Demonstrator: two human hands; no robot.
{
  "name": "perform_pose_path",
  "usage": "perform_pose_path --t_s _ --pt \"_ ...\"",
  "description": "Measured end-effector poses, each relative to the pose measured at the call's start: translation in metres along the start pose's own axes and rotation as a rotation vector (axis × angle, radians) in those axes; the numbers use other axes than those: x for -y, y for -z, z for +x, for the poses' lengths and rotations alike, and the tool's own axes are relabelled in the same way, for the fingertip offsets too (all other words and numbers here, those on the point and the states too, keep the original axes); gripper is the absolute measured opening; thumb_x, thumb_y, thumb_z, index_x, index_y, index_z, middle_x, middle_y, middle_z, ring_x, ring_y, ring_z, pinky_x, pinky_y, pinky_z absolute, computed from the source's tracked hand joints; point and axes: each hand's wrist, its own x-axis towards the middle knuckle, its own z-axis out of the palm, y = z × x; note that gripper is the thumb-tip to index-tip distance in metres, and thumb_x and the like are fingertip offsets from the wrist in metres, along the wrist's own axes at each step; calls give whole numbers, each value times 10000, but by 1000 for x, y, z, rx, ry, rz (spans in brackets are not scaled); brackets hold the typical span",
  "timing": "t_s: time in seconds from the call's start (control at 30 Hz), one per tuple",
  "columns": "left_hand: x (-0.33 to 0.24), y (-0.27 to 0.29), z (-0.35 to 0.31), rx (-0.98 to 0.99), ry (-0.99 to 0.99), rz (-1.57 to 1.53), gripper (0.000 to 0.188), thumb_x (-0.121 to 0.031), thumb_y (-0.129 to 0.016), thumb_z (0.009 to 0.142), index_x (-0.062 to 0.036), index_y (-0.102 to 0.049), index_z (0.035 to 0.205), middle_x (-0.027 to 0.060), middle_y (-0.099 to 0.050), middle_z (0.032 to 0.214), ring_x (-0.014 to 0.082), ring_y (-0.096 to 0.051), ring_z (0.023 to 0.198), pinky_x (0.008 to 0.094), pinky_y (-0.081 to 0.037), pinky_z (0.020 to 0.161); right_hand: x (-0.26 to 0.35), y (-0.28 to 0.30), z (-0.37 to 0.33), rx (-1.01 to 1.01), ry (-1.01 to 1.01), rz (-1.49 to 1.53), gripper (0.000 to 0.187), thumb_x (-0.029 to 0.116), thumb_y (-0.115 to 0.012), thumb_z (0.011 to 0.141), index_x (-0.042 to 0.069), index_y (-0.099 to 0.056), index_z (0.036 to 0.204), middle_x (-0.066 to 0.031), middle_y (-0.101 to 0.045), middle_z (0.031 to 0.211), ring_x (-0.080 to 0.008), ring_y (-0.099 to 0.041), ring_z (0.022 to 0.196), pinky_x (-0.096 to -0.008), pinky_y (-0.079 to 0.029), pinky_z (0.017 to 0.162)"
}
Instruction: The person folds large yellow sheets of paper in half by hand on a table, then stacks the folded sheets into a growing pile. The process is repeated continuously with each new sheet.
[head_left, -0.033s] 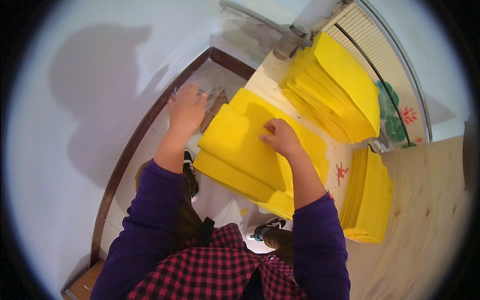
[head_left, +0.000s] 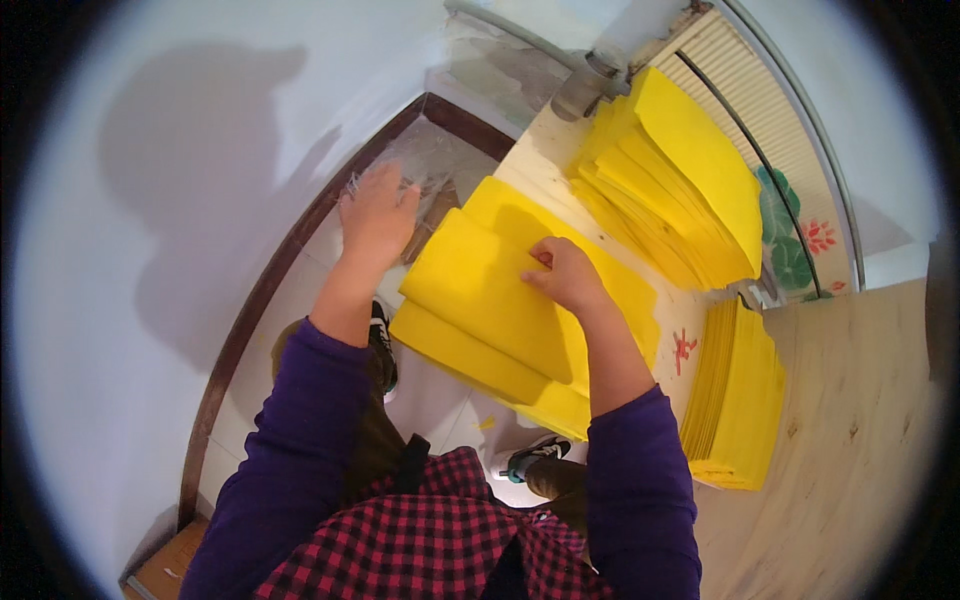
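My left hand (head_left: 378, 218) is open, fingers spread, beside the far left corner of a pile of bright yellow felt-like sheets (head_left: 480, 280). Nothing shows in its grasp. Over the middle of that pile is my right hand (head_left: 567, 275), its fingers curled and the thumb near the index finger. What lies between those fingertips, if anything, cannot be made out, nor whether they touch the top sheet. The pile lies in uneven layers, one folded or shorter piece on top, and its near left edge overhangs the board.
A tall stack of yellow sheets (head_left: 670, 180) leans at the back right, near a clear jar (head_left: 590, 85). Another yellow stack (head_left: 735, 395) stands on the wooden board (head_left: 840, 420) at right. Clear plastic film (head_left: 430, 155) lies by the wall corner. My shoes show on the tiled floor.
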Motion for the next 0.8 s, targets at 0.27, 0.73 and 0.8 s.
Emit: perform_pose_path --t_s 0.27,0.73,0.8 --pt "-8 7 2 -69 -83 -250 487 -334 -516 945 -27 -488 1322 189 -506 1348 333 -442 1278 440 -345 1051 12 24 9 234 31 -65 339 178 -732 741 -23 -592 975 -123 -596 838 -223 -551 758 -319 -453 718" --pt "-125 43 -44 681 -407 -1678 716 -445 -584 927 -11 -320 1432 103 -502 1349 198 -495 1224 354 -347 1067 44 132 -133 -386 247 921 296 -1 -575 902 5 -549 1197 -40 -643 1106 -109 -588 992 -259 -469 852" --pt "-163 54 -55 724 -447 -1633 690 -357 -661 890 -13 -363 1409 89 -544 1292 178 -532 1163 332 -393 1019 47 132 -140 -516 275 1049 308 8 -585 904 9 -548 1209 -50 -640 1139 -120 -589 1022 -272 -464 884"
